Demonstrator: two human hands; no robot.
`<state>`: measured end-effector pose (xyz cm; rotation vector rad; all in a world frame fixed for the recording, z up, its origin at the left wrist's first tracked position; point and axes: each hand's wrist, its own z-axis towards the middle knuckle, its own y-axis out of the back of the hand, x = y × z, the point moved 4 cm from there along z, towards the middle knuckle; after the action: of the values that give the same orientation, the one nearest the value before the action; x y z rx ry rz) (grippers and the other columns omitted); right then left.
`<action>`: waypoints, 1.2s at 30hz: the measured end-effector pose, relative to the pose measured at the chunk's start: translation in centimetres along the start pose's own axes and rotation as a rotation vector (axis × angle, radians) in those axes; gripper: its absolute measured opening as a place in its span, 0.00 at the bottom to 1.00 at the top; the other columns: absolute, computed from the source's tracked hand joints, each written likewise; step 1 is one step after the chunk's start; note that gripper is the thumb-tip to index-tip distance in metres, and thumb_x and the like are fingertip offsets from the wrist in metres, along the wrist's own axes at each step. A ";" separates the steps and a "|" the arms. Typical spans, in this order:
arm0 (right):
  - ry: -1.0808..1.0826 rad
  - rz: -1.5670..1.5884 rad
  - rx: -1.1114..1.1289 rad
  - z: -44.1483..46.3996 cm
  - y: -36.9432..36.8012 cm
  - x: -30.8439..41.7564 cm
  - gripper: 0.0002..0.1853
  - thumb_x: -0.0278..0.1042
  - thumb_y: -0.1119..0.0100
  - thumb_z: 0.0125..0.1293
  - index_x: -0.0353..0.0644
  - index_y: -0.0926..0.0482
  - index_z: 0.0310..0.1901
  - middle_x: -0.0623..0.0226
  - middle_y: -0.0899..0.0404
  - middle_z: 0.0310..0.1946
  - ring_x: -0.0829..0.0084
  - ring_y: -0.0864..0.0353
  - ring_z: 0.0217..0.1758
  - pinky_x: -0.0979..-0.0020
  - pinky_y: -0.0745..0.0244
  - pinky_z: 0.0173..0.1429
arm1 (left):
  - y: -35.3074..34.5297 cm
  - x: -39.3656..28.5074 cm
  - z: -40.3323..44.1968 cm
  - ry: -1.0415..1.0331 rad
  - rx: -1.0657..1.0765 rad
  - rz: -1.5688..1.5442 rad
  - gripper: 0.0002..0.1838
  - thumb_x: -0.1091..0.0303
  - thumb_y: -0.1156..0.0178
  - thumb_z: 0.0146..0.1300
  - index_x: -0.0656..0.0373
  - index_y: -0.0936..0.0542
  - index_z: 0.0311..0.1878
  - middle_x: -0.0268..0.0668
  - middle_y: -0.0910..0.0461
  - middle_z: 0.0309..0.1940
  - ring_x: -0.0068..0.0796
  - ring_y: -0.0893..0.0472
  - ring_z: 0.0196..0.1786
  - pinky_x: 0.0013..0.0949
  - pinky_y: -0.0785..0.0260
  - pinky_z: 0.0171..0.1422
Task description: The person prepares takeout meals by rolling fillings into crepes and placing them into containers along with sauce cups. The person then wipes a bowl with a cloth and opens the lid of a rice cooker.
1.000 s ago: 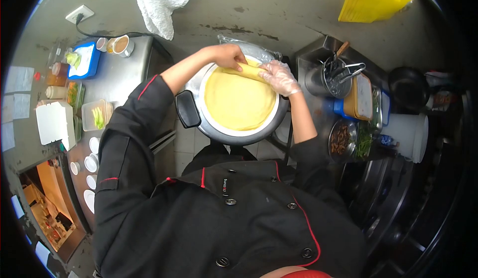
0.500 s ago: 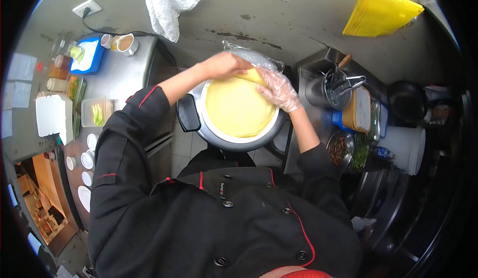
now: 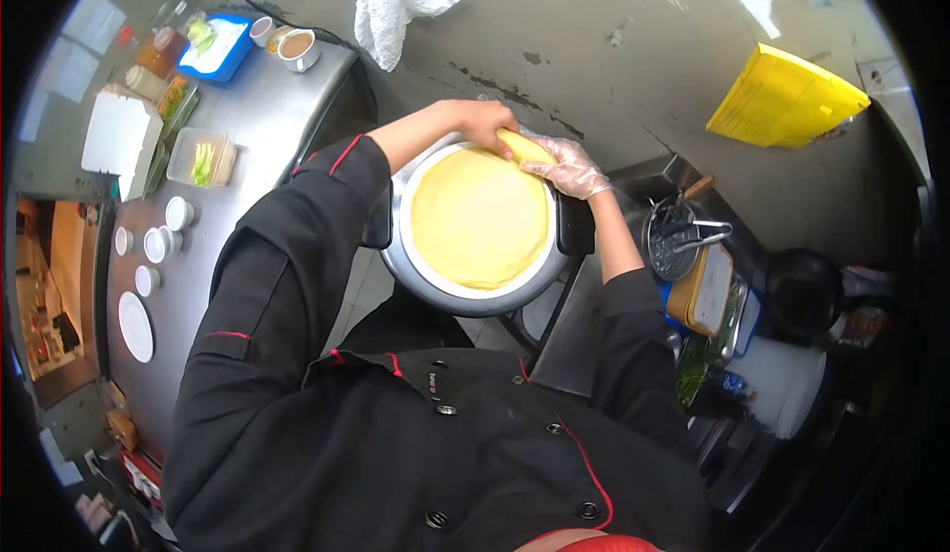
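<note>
A wide round pot (image 3: pixel 465 305) with black side handles and a white rim stands in front of me. A flat, pale-yellow round sheet (image 3: pixel 480 221), like a tortilla or thin dough, covers its top. At the far edge, my bare left hand (image 3: pixel 482 123) pinches one end of a folded or rolled yellow piece (image 3: pixel 526 148). My right hand (image 3: pixel 569 168), in a clear plastic glove, grips the other end. Whether this piece is joined to the round sheet I cannot tell. Some fingertips are hidden behind it.
To the left, a steel counter (image 3: pixel 259 117) holds a blue tray (image 3: pixel 226 55), a clear container (image 3: pixel 178 159), small white cups (image 3: pixel 178 213) and a plate (image 3: pixel 136 326). On the right are a metal pot with tongs (image 3: pixel 683 240), a tan container (image 3: pixel 699 295) and a black pan (image 3: pixel 804 290).
The camera view has turned and shifted, so the surroundings sit differently. Both hands remain at the pot's far edge; the yellow piece between them now shows more plainly as a folded or rolled strip.
</note>
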<state>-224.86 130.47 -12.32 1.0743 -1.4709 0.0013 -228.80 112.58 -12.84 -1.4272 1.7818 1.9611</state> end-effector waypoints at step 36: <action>0.425 -0.058 1.165 37.3 -37.9 52.5 0.27 0.31 0.34 0.63 0.40 0.26 0.64 0.74 0.18 0.43 0.83 0.24 0.40 0.78 0.26 0.48 | 10.1 13.0 -69.6 0.620 -0.764 -0.846 0.21 0.64 0.34 0.64 0.67 0.22 0.55 0.38 0.16 0.43 0.21 0.17 0.44 0.25 0.25 0.49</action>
<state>-221.70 56.49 -2.10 1.8739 -0.9846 1.0894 -204.96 45.60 -4.59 -2.6300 0.2306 1.8120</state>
